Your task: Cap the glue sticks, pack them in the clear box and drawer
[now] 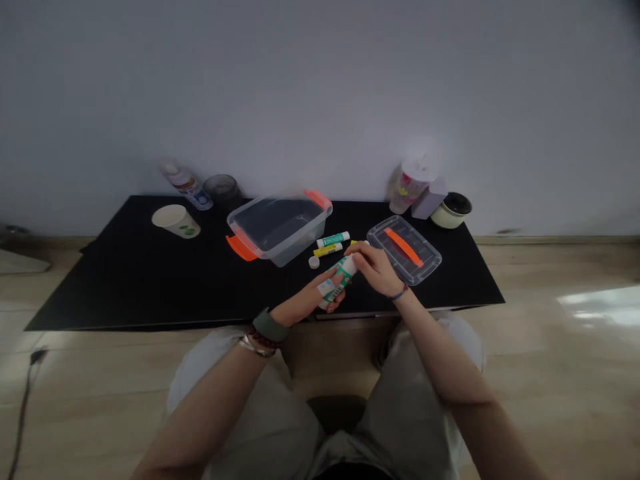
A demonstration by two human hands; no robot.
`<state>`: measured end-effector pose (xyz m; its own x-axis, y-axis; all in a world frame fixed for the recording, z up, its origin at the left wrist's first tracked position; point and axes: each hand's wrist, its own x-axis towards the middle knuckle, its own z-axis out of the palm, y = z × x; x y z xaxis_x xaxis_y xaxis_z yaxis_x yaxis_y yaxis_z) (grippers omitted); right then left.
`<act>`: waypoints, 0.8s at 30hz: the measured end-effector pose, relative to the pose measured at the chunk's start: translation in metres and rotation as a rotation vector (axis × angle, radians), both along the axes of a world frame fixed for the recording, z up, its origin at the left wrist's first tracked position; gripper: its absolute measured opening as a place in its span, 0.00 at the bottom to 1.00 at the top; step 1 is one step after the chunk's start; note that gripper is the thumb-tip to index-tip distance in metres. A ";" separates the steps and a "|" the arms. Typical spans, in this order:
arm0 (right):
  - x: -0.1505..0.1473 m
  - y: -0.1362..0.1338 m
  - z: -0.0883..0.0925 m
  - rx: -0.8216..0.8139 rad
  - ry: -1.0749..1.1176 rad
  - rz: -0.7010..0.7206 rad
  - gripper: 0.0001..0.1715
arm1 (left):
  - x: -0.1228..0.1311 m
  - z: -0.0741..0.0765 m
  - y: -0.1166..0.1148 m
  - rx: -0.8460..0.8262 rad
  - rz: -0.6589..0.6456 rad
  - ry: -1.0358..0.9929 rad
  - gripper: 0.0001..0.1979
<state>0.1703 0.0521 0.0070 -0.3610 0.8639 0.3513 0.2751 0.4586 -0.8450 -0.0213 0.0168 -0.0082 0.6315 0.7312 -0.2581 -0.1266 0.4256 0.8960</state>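
A green-and-white glue stick [341, 281] lies slanted across my hands. My left hand [323, 293] wraps its lower end, and my right hand [374, 267] grips its upper end, hiding the tip. Just beyond them on the black table [150, 287] lie a green-labelled glue stick [333, 239] and a yellow glue stick [327, 250]. A small white round cap [314, 262] stands near my left hand. A bit of yellow [353, 242] shows behind my right fingers.
A clear plastic box [278, 228] with orange handles stands left of a clear lid [404, 248] with an orange strip. Further back are a paper cup [176, 222], a spray bottle [186, 185], a dark jar [221, 189], a lidded cup [411, 183], a lilac box [429, 198] and a small pot [451, 210].
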 end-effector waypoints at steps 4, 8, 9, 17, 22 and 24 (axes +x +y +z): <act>-0.011 -0.002 0.001 0.024 -0.122 -0.003 0.19 | 0.001 0.000 -0.002 0.116 0.008 0.064 0.24; -0.019 -0.001 -0.007 0.009 -0.194 -0.033 0.16 | 0.000 -0.005 -0.004 0.255 0.080 0.188 0.23; -0.020 0.000 -0.009 0.004 -0.207 -0.047 0.15 | 0.000 -0.006 -0.005 0.295 0.099 0.229 0.22; -0.036 0.007 -0.019 -0.095 -0.320 -0.140 0.15 | 0.003 -0.005 -0.007 0.635 0.204 0.836 0.11; -0.035 0.008 -0.015 -0.142 -0.400 -0.188 0.19 | 0.000 -0.007 0.001 0.458 0.180 0.673 0.13; -0.029 0.007 -0.009 -0.117 -0.327 -0.107 0.24 | -0.004 -0.004 0.005 0.221 0.089 0.369 0.18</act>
